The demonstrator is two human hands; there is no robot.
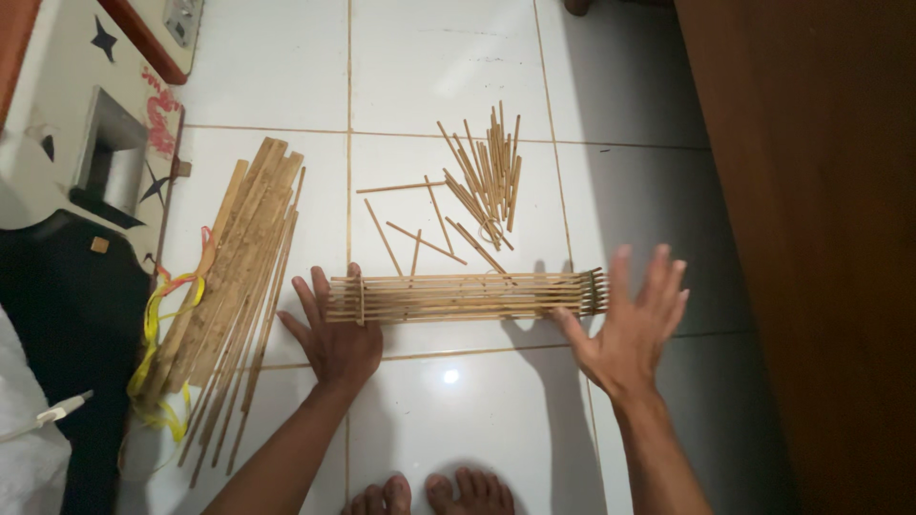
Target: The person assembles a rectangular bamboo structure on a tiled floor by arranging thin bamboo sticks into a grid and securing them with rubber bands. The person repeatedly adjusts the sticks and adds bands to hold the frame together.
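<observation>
The bamboo slat mat [463,296] is laid flat on the white tiled floor [439,57] at the middle of the head view, its long slats running left to right, with one cross stick near its left end and short ends sticking up at its right end. It is bracketed by both hands. The left hand [332,339] is pressed flat on the floor at the left end, fingers [307,298] spread and touching the slat ends, nothing gripped. The right hand [632,329] is held open at the right end, fingers [658,277] splayed, just beside the mat; contact cannot be told.

The step in hand is judged to be squaring the slats between the palms; an even inward press from both ends would be called for next.

Loose thin sticks [482,176] are scattered above the mat. A bundle of wider strips [234,277] lies at the left, over yellow ribbon [153,324]. At upper left a pale board with dark star shapes [103,40] and red markings is seen.
</observation>
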